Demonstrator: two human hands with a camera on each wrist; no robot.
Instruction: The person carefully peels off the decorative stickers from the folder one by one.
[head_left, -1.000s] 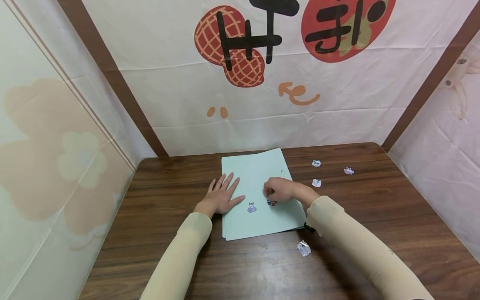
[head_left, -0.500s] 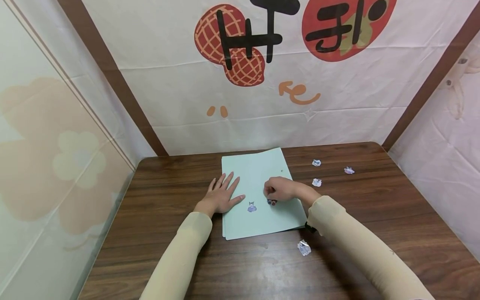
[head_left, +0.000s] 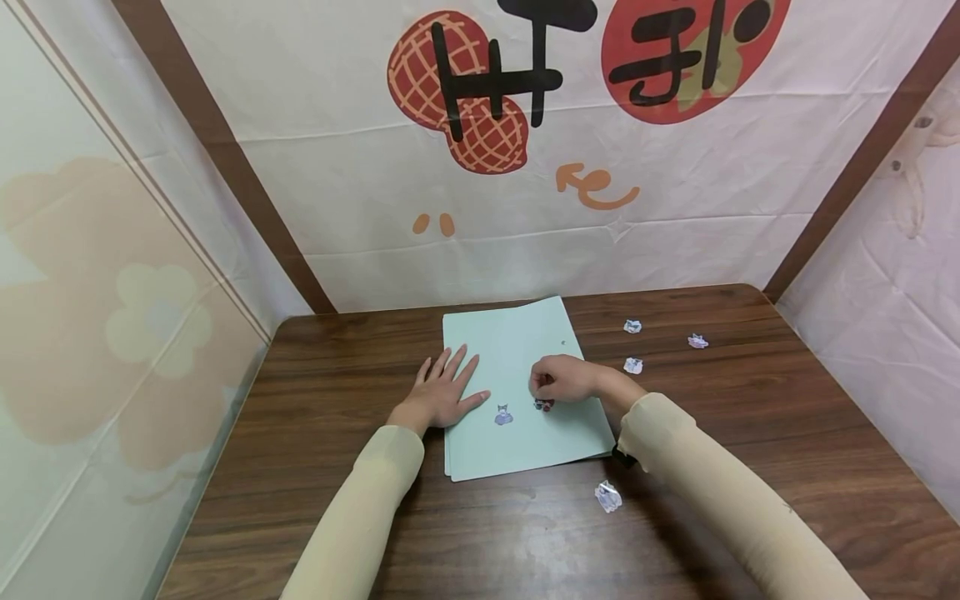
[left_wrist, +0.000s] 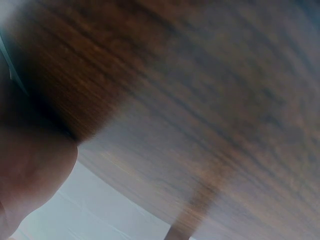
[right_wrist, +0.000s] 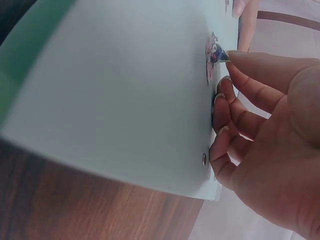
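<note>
A stack of pale green paper sheets [head_left: 517, 333] lies on the wooden table. My left hand [head_left: 442, 398] rests spread flat on its left edge; only the base of that hand [left_wrist: 32, 175] shows in the left wrist view. With thumb and index finger, my right hand [head_left: 566, 379] pinches the edge of a small dark cartoon sticker [right_wrist: 216, 52]. The rest of this sticker is against the paper, and its held corner is raised. The other right fingers are curled down on the sheet. A purple cartoon sticker [head_left: 503, 415] lies between the hands.
One crumpled shiny scrap [head_left: 608, 497] lies in front of the paper. Several similar scraps [head_left: 633, 366] are on the table to the right. A tiny dark mark [head_left: 563, 342] shows on the upper paper. A printed cloth [head_left: 360, 183] hangs behind the table [head_left: 322, 375].
The right hand has shifted very slightly to the right, still at the dark sticker. The left hand has stayed in place.
</note>
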